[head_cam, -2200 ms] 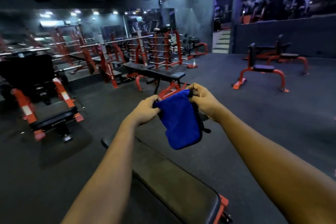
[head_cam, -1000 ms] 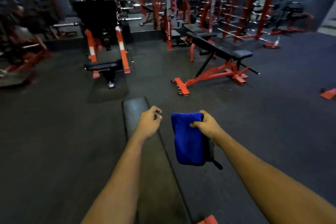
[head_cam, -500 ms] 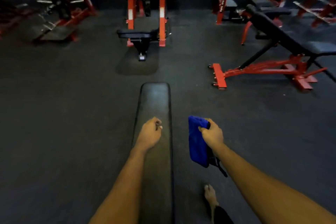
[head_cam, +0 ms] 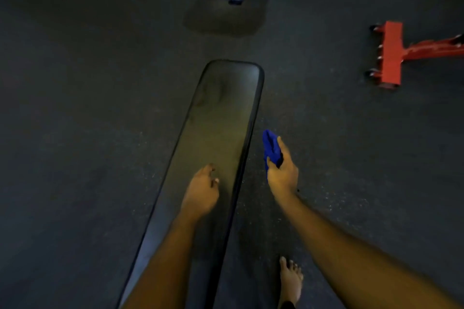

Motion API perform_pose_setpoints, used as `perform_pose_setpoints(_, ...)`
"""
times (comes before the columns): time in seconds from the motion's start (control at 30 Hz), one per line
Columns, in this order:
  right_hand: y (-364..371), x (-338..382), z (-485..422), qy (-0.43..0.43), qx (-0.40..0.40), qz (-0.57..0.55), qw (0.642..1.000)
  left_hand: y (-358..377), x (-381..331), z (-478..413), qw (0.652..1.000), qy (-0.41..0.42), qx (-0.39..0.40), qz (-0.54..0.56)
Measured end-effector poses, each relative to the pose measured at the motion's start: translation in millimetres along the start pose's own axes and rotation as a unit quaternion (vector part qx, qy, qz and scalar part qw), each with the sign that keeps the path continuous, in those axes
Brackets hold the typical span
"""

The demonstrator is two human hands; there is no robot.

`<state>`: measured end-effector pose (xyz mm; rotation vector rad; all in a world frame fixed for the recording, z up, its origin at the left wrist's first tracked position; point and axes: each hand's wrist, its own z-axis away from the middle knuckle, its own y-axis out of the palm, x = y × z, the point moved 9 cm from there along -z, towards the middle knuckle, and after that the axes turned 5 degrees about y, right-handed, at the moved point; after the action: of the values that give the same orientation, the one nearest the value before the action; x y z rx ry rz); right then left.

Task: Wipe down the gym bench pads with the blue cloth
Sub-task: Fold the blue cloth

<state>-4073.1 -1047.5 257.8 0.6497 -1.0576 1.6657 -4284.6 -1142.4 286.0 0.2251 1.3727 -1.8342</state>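
Blue cloth (head_cam: 271, 148) sits bunched in the right hand (head_cam: 282, 173), with thumb and fingers curled round it. It is held just off the pad (head_cam: 226, 113) on its 3 o'clock side, over the floor (head_cam: 100, 133) and not touching the pad. The left hand (head_cam: 200, 193) holds nothing. Its fingers are loosely curled above the pad's near half, and I cannot tell whether it touches the surface.

Wiping looks not yet begun, so the step in hand is bringing the cloth to the pad. The next move calls for carrying the cloth toward 9 o'clock onto the surface, flattening it under the palm, then stroking along the length toward 12 o'clock.

The pad is long, narrow and black with rounded far corners, and it runs from 6 toward 12 o'clock. A dull sheen and faint smudges show near its far end. A bare foot (head_cam: 291, 281) stands on the floor at 5 o'clock, and a red frame (head_cam: 390, 55) lies at 2 o'clock.
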Motion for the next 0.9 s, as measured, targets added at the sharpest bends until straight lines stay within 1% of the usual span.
perform_pose_setpoints(0.1, 37, -6, -6, -0.061, 0.025, 0.035, 0.997, 9, 13, -19, 1.0, -0.012, 0.0, -0.005)
perform_pose_setpoints(0.17, 71, -15, -5, -0.106, 0.08, 0.077, 0.988, 10, 23, -34, 1.0, -0.023, -0.01, -0.012)
perform_pose_setpoints(0.2, 90, -23, -1, -0.124, 0.12, 0.114, 0.978, 10, 27, -41, 0.999, -0.024, -0.014, -0.021)
perform_pose_setpoints(0.27, 127, -49, 3, -0.145, 0.185, 0.245, 0.941, 13, 39, -58, 0.999, -0.024, -0.02, -0.042)
perform_pose_setpoints(0.3, 138, -61, 1, -0.145, 0.196, 0.299, 0.922, 14, 45, -65, 0.998, -0.028, -0.023, -0.047)
perform_pose_setpoints(0.33, 148, -70, -3, -0.146, 0.197, 0.326, 0.913, 16, 54, -74, 0.998, -0.035, -0.028, -0.05)
perform_pose_setpoints(0.37, 155, -73, -7, -0.153, 0.191, 0.326, 0.913, 18, 62, -82, 0.997, -0.039, -0.032, -0.052)
perform_pose_setpoints(0.4, 157, -70, -13, -0.166, 0.176, 0.305, 0.921, 19, 67, -90, 0.997, -0.038, -0.037, -0.053)
perform_pose_setpoints(0.47, 151, -54, -38, -0.186, 0.129, 0.23, 0.947, 22, 74, -105, 0.997, -0.031, -0.048, -0.052)
perform_pose_setpoints(0.53, 147, -34, -92, -0.182, 0.085, 0.188, 0.961, 25, 77, -120, 0.997, -0.022, -0.058, -0.05)
perform_pose_setpoints(0.63, 142, 17, -191, -0.17, 0.064, 0.137, 0.974, 21, 76, -140, 0.995, 0.004, -0.084, -0.052)
perform_pose_setpoints(0.7, 139, 35, -223, -0.154, 0.032, 0.126, 0.98, 15, 76, -153, 0.994, 0.02, -0.097, -0.053)
perform_pose_setpoints(0.77, 139, 33, -197, -0.149, -0.016, 0.16, 0.976, 6, 79, -160, 0.993, 0.009, -0.111, -0.044)
perform_pose_setpoints(0.83, 150, 8, -132, -0.149, -0.056, 0.234, 0.959, -1, 85, -164, 0.992, -0.01, -0.121, -0.046)
perform_pose_setpoints(0.9, 173, -27, -68, -0.161, -0.036, 0.319, 0.933, -7, 93, -168, 0.99, -0.034, -0.123, -0.057)
